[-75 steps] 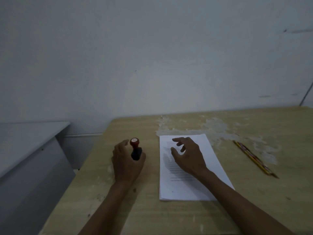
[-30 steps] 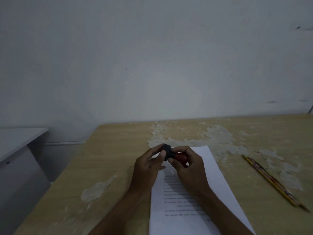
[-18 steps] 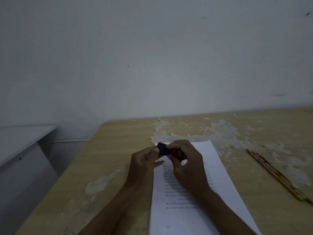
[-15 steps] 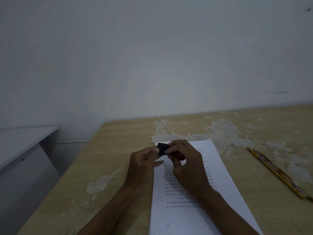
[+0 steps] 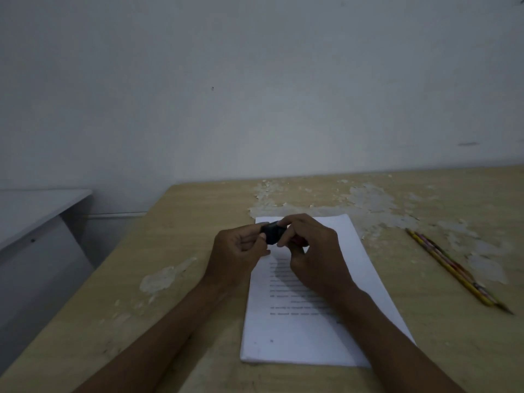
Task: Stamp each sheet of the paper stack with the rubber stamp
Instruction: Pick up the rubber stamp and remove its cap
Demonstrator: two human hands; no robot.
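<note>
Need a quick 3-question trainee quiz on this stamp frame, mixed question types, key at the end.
1. True or false: the rubber stamp is pressed down on the paper stack.
2. Which hand touches the stamp? A) left hand only B) right hand only C) both
3. Fill in: the pencils lie on the table to the ____ of the stack.

Key: 1 false, it is held above the stack's far end. 2 C, each hand's fingers pinch it. 3 right.

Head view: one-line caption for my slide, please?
Both hands, left and right, hold the rubber stamp above the paper stack.
</note>
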